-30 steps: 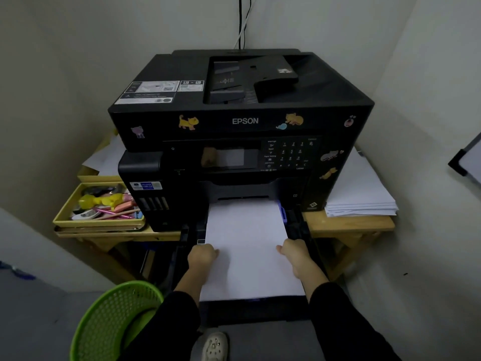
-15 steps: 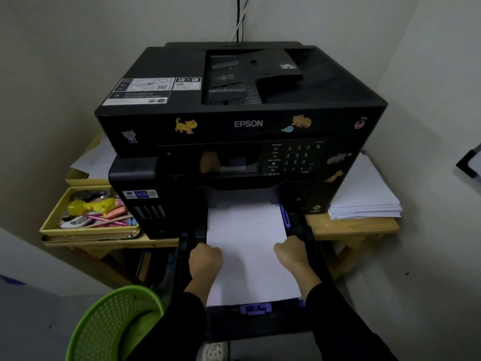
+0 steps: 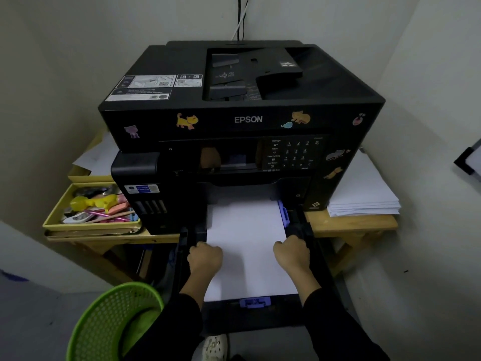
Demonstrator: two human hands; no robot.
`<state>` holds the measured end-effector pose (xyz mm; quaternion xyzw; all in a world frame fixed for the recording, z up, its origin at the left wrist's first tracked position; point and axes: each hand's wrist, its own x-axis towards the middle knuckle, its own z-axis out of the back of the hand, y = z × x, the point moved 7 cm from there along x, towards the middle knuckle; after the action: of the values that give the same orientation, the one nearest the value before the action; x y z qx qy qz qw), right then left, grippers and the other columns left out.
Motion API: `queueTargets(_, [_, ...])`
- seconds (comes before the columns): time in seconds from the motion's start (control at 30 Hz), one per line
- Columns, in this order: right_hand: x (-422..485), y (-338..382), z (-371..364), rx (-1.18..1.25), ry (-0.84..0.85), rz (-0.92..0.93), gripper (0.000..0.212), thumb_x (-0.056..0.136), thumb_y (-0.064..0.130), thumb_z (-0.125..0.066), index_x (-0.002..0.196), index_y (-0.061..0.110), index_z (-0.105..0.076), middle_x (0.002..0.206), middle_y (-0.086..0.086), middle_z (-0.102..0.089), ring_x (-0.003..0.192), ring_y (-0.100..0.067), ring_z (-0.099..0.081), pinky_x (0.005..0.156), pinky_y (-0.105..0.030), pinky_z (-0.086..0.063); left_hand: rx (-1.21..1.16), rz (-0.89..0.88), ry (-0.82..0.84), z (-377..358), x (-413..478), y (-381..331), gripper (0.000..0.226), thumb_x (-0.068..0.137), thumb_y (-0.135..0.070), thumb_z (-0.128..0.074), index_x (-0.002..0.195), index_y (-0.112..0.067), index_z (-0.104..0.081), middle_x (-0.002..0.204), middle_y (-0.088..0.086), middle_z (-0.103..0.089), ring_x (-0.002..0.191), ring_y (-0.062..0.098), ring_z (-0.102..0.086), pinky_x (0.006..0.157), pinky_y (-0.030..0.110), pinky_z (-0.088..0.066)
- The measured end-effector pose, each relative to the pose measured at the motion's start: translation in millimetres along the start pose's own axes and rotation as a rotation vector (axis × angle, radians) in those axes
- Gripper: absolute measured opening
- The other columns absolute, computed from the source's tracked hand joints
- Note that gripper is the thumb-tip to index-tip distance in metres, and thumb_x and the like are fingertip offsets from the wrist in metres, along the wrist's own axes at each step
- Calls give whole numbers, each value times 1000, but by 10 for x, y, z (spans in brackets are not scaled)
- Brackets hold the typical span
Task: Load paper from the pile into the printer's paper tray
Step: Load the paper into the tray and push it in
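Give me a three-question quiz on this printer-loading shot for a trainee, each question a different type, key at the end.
1. True or false: the paper tray is pushed fully into the Epson printer.
2. Where does the spare paper pile lie? A) on the wooden table, right of the printer; B) in the green basket; C) on the printer's lid.
3. Fill in: the left hand and right hand, fingers curled, hold the side edges of the white ____ in the tray.
Key: 1 false, it is pulled out; 2 A; 3 paper stack.
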<state>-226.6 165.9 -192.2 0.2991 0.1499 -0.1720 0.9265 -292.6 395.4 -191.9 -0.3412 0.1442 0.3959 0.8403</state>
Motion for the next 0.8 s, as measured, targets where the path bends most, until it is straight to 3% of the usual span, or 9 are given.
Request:
queueTargets(0.07, [-16, -28, -2, 13, 66, 48, 48, 83, 22, -56, 126, 3, -48, 126, -19, -53, 111, -36, -55, 91, -43, -52, -2, -63, 31, -7, -40, 4, 62, 89, -22, -51, 142, 3, -30, 144, 22, -34, 129, 38, -40, 107, 41, -38])
queueTargets(0.13, [-78, -34, -43, -25, 219, 111, 75, 77, 18, -65, 143, 11, -30, 143, -17, -33, 128, -36, -39, 101, -41, -45, 90, -138, 101, -40, -127, 6, 90, 82, -28, -66, 149, -1, -11, 149, 22, -21, 137, 39, -26, 110, 42, -32])
queueTargets(0.23, [-282, -26, -134, -271, 470, 215, 114, 68, 12, -76, 151, 26, 1, 154, -15, 0, 143, -36, -10, 110, -44, -34, 345, -220, 292, -169, -302, 14, 129, 70, -33, -79, 149, -11, 20, 154, 24, 8, 144, 41, 3, 117, 44, -19])
queueTargets(0.3, [-373, -64, -200, -434, 524, 241, 126, 66, 11, -79, 150, 30, 14, 155, -15, 12, 144, -37, -4, 112, -46, -32, 473, -247, 355, -270, -352, 46, 137, 66, -31, -82, 147, -17, 28, 152, 26, 21, 143, 43, 15, 119, 48, -15])
queueTargets(0.43, [-406, -146, -280, -503, 462, 244, 127, 68, 10, -78, 148, 33, 19, 155, -14, 24, 146, -37, 2, 115, -52, -26, 582, -290, 298, -347, -357, 82, 130, 69, -27, -79, 148, -19, 23, 152, 28, 17, 144, 44, 12, 119, 47, -14])
queueTargets(0.63, [-420, -132, -198, -403, 374, 307, 122, 66, 13, -79, 150, 30, 7, 155, -12, 8, 144, -34, -5, 114, -48, -30, 509, -346, 205, -256, -375, 58, 125, 67, -29, -81, 150, -14, 12, 152, 24, 2, 143, 41, -3, 118, 43, -19])
queueTargets(0.8, [-447, -135, -183, -257, 412, 273, 118, 70, -2, -71, 151, 30, 8, 157, -7, 14, 147, -31, 1, 112, -40, -35, 391, -312, 260, -245, -385, 34, 131, 64, -22, -84, 150, -14, 15, 154, 22, 5, 144, 41, 2, 118, 45, -22])
